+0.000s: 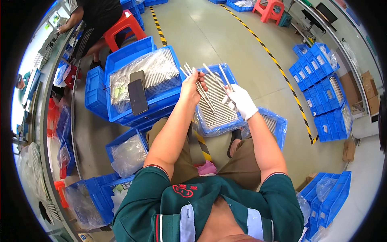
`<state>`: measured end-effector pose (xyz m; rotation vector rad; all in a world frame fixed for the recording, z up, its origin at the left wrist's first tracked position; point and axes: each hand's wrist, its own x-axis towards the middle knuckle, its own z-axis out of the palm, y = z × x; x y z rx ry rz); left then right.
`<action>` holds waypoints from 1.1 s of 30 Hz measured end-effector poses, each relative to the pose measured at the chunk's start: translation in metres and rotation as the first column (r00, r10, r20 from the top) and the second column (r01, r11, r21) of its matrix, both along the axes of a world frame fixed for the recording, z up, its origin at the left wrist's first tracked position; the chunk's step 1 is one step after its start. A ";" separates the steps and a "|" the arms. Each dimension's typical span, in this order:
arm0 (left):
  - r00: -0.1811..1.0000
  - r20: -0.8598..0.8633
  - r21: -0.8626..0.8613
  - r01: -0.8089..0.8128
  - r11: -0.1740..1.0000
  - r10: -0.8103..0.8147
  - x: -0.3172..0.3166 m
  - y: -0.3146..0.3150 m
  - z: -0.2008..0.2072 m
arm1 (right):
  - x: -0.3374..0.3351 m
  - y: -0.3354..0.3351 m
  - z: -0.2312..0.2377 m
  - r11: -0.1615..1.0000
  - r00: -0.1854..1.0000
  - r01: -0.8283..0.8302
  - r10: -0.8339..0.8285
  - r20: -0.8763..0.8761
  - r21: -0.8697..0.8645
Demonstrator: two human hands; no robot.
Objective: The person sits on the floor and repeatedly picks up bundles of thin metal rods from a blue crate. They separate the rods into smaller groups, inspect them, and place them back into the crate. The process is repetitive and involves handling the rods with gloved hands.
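Bare, my left hand [192, 86] is closed around several thin metal rods [207, 101], which stick out past both sides of the fist. My right hand [242, 101], in a white glove, grips two more thin rods [214, 76] that point away from me. Both hands are above a blue plastic crate [221, 130] lined with clear film. Inside it, a layer of similar rods [219, 119] lies side by side. The exact number of rods in my left hand cannot be made out.
At the left, stacked blue crates [174, 60] hold bagged rods, with a black phone [138, 97] on top. Another blue crate [278, 121] stands by my right knee. A person [96, 20] sits at a bench near a red stool [125, 30]. Crate stacks [322, 92] line the right side.
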<state>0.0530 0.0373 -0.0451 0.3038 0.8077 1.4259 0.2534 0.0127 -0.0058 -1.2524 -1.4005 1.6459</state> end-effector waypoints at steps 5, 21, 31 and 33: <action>0.993 0.117 0.087 -0.041 0.995 0.031 -0.003 0.002 0.002 | 0.001 -0.009 -0.006 0.997 0.997 -0.058 0.055 0.046 0.051; 0.960 -0.128 0.077 0.259 0.963 -0.248 0.042 -0.024 0.013 | -0.027 0.000 -0.024 0.967 0.971 0.219 -0.202 -0.130 0.131; 0.946 -0.251 0.018 0.216 0.976 -0.205 0.038 -0.033 0.019 | -0.023 -0.004 -0.024 0.978 0.984 0.164 -0.153 -0.093 0.130; 0.955 -0.190 0.021 0.235 0.972 -0.226 0.035 -0.032 0.024 | -0.025 -0.003 -0.027 0.959 0.987 0.160 -0.157 -0.028 0.233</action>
